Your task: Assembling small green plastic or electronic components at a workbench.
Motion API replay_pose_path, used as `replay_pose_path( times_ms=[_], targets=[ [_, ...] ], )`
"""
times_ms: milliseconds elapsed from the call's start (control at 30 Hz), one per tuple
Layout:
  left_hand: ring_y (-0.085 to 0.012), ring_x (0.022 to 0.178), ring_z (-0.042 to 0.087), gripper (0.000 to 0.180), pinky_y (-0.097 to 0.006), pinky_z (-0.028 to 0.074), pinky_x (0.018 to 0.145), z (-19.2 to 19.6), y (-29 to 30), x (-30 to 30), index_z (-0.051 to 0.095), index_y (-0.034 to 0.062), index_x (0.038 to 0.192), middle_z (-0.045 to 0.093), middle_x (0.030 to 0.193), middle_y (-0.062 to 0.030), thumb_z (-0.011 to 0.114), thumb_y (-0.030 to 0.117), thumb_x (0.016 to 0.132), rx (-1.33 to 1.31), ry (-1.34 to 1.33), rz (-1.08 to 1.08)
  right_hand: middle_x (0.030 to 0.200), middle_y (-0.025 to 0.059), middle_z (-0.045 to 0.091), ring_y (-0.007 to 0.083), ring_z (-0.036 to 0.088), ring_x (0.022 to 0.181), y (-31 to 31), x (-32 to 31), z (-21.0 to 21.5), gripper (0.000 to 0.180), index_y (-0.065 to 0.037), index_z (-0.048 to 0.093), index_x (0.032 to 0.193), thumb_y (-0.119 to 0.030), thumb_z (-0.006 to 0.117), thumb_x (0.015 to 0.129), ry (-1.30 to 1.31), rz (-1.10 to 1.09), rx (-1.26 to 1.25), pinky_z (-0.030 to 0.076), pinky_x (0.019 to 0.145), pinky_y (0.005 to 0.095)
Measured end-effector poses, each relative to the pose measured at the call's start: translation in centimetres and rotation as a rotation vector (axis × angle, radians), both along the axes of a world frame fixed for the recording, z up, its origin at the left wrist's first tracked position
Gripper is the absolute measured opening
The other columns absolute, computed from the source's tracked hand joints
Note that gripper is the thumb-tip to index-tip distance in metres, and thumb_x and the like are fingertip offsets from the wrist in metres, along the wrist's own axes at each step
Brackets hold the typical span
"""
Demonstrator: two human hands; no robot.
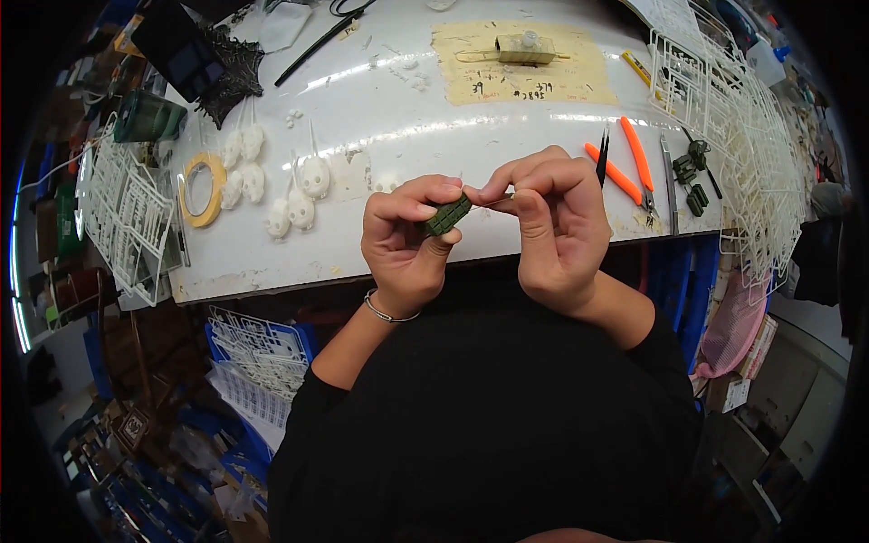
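Observation:
My left hand (pixel 403 237) pinches a dark green plastic model part (pixel 447 217) with a ridged, blocky surface. Close to its right end is my right hand (pixel 566 226), thumb and fingers closed on a small thin piece (pixel 496 204) whose exact shape is too fine to make out. Both hands are raised over the table's near edge. Right of them lie orange-handled side cutters (pixel 641 161), black tweezers (pixel 603 156) and a slim metal tool (pixel 669 185). More dark green model parts (pixel 692 167) sit beyond these.
White sprue frames (pixel 136 204) lean at the left, and a pile of them (pixel 751 154) covers the right side. A tape roll (pixel 203 188) and white skull-shaped pieces (pixel 301 206) lie on the left. Yellowish paper (pixel 462 77) is at the back, under a small block (pixel 525 50).

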State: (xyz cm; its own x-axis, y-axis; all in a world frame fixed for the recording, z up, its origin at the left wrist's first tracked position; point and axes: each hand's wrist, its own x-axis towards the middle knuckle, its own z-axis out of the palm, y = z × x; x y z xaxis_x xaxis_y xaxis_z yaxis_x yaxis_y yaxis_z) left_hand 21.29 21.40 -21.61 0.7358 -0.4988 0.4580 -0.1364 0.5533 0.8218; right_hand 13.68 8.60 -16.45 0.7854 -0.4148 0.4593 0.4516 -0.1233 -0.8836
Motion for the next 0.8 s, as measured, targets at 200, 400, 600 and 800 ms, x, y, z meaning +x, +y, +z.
replay_pose_path(
  times_ms=[200, 400, 600, 800],
  targets=[
    [-0.0269, 0.11, 0.058, 0.036, -0.039, 0.053, 0.09, 0.1, 0.0, 0.1, 0.042, 0.0107, 0.103, 0.06, 0.111, -0.0119, 0.072, 0.009, 0.084, 0.012, 0.008, -0.009, 0.096, 0.0132, 0.048, 0.0218, 0.059, 0.087, 0.0, 0.1, 0.2, 0.008, -0.001, 0.04, 0.099, -0.005, 0.046, 0.098, 0.019, 0.008, 0.016, 0.057, 0.078, 0.0309],
    [-0.0274, 0.109, 0.058, 0.034, -0.04, 0.048, 0.096, 0.3, -0.1, -0.1, 0.043, 0.0088, 0.102, 0.061, 0.111, -0.0135, 0.07, 0.002, 0.083, -0.013, 0.105, -0.044, 0.092, 0.0109, 0.051, 0.0196, 0.059, 0.087, -2.8, 1.0, 1.0, 0.007, 0.0, 0.043, 0.098, -0.006, 0.047, 0.098, 0.083, -0.051, 0.447, 0.058, 0.077, 0.0355],
    [-0.0263, 0.109, 0.058, 0.032, -0.038, 0.049, 0.095, 1.6, -0.3, -0.3, 0.048, 0.0062, 0.101, 0.061, 0.114, -0.0143, 0.072, 0.0, 0.081, -0.024, 0.151, -0.088, 0.081, 0.004, 0.058, 0.0133, 0.056, 0.078, -11.7, 4.7, 2.0, 0.012, 0.0, 0.062, 0.094, -0.011, 0.059, 0.093, 0.325, -0.569, -0.219, 0.051, 0.066, 0.0252],
    [-0.0222, 0.098, 0.064, 0.028, -0.031, 0.054, 0.085, 4.7, -0.1, -0.1, 0.057, 0.0023, 0.099, 0.065, 0.106, -0.0133, 0.073, -0.003, 0.078, 0.239, 0.055, -0.037, 0.078, 0.0021, 0.06, 0.0114, 0.052, 0.072, -14.0, 7.7, 0.8, 0.008, -0.001, 0.065, 0.089, -0.009, 0.062, 0.088, 0.295, -0.65, -0.514, 0.044, 0.061, 0.0227]
  ],
)
